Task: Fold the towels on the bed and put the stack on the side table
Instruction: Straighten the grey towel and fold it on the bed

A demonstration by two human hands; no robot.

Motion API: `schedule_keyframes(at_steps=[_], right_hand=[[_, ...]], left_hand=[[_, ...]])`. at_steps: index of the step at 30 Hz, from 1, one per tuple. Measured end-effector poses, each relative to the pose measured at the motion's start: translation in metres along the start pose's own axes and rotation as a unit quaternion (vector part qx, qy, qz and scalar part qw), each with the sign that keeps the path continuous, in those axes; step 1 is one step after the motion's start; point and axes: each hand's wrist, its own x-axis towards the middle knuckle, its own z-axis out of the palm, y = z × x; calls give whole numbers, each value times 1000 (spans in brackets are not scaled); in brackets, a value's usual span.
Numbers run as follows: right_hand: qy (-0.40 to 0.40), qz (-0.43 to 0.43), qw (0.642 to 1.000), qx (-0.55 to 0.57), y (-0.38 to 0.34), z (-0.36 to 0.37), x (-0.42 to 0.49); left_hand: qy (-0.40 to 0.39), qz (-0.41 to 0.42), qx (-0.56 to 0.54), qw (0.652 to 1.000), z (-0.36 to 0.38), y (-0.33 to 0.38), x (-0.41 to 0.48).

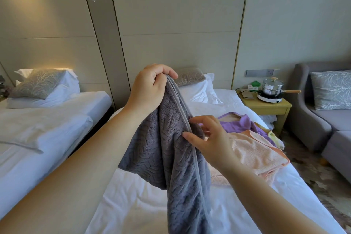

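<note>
Grey towel lifted, nothing folded yet.
Our left hand (150,89) clutches the top hem of the grey towel (171,148); just below it, our right hand (210,138) pinches that hem. Beyond the right hand, the purple towel (239,121) and peach towel (256,148) lie loose on the bed (142,205); farther off, the side table (266,106) (a pot (271,86) sits there) holds no stack.

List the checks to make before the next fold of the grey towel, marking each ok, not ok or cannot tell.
1. Left hand grip on the grey towel top edge: ok, fingers curled round it.
2. Right hand holding the hem: cannot tell.
3. Towel hanging flat: not ok, bunched.
4. Bare bed sheet below for laying it down: ok.
5. Side table free for the stack: not ok, a pot on a hotplate sits there.
</note>
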Motion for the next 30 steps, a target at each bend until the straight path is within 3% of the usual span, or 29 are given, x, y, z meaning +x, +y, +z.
schedule_keyframes(at_steps=[6,11,16,21,25,30], right_hand=[[-87,-1,995,54,-6,0,-3],[-69,36,995,64,-10,0,1],[-156,70,979,107,-12,4,3],[-153,72,977,127,-11,2,3],[-198,31,977,79,-6,-6,0],[-142,21,980,137,1,-12,-1]], left_hand=[[-4,-11,-3,1000,-2,-4,0],[-5,-2,-9,1000,-1,-4,-1],[-10,-5,-10,1000,2,-3,0],[-5,-16,-8,1000,1,-5,-1],[8,-11,-1,1000,-4,-10,1],[18,-6,19,1000,-8,-24,0]])
